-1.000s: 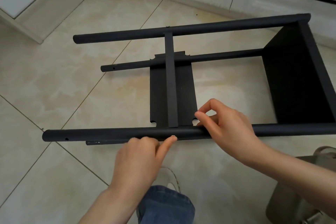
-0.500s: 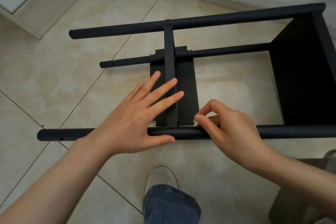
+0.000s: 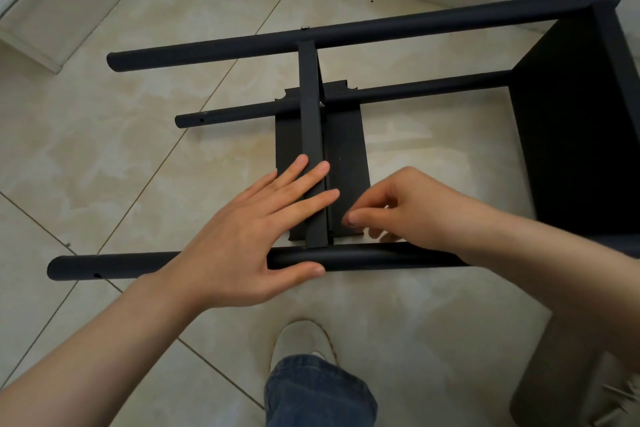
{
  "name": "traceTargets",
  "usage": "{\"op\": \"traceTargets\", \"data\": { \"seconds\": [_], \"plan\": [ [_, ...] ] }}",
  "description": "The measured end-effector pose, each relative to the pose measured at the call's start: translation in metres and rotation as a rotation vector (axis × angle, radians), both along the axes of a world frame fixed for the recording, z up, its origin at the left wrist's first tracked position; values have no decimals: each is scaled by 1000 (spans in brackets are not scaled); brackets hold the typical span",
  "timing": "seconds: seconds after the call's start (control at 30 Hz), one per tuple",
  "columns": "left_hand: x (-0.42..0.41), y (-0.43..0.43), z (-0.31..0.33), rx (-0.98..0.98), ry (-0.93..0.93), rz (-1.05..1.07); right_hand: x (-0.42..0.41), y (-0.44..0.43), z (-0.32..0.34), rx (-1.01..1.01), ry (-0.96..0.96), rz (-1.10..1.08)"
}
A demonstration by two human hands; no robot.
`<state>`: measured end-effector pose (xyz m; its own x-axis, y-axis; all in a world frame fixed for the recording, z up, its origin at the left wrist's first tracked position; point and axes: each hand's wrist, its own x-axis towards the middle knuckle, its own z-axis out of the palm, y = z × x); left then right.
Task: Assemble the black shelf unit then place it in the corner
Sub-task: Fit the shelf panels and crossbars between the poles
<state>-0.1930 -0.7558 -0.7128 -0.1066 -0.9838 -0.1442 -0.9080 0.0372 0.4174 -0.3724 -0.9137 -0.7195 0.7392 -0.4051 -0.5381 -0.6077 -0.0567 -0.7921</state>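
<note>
Right hand [image 3: 408, 208] advanced past near pole [image 3: 363, 258] onto middle shelf [image 3: 346, 149]; fingers curled, grasp indiscernible. Left hand [image 3: 242, 239] flat on shelf edge, thumb on pole. Shelf unit [image 3: 381, 28] on side on floor [image 3: 138, 149], right end cropped

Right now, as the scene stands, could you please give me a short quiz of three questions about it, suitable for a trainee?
1. True or false: the left hand lies with straight fingers on the middle shelf.
2. The shelf unit is: A) lying on its side on the floor tiles; B) standing upright in a corner; C) on a table.
3. Which hand's thumb touches the near pole?
Key: 1 true; 2 A; 3 left.
</note>
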Motion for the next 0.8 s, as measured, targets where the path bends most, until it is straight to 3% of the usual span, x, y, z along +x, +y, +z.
{"op": "traceTargets", "data": {
  "seconds": [0.4,0.8],
  "plan": [
    [1,0,-2,-20,6,-2,30,-5,-15,352,28,96],
    [0,0,-3,-38,40,0,34,-2,-22,454,48,123]
  ]
}}
